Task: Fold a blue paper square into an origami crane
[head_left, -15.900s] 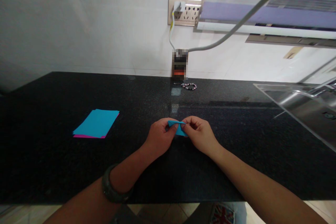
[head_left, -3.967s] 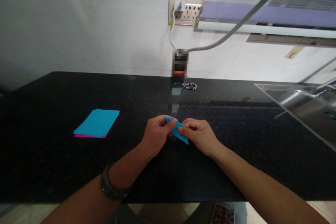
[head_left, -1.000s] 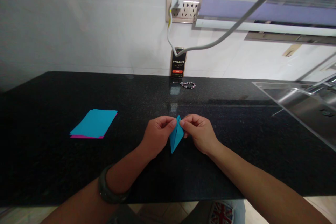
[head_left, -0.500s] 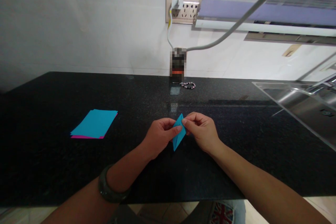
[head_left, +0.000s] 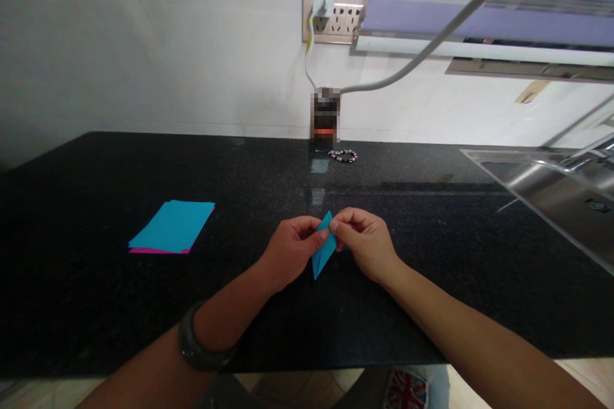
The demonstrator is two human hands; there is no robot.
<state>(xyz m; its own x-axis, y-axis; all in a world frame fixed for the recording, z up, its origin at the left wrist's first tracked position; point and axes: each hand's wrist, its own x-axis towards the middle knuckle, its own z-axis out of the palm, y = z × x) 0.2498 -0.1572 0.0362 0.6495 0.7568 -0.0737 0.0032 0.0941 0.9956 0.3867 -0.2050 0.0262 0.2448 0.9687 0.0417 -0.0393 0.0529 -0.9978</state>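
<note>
A small folded piece of blue paper (head_left: 324,254), narrow and pointed at both ends, is held above the dark counter between both hands. My left hand (head_left: 293,249) pinches it from the left, with the thumb lying across its face. From the right, my right hand (head_left: 363,239) grips its upper right edge between thumb and fingers. The other fingers of both hands are curled and partly hidden behind the paper. To the left, a stack of blue sheets (head_left: 173,225) with pink edges showing lies flat on the counter.
The black counter (head_left: 268,172) meets a white wall. Against the wall stands a pixelated dark object (head_left: 325,116) with a beaded loop (head_left: 346,156) beside it. A cable runs from it to a wall socket (head_left: 336,20). At the right is a metal sink (head_left: 566,195).
The folded blue paper has shifted slightly down and left and looks a little narrower. My right hand has moved slightly left with it, while my left hand has hardly moved.
</note>
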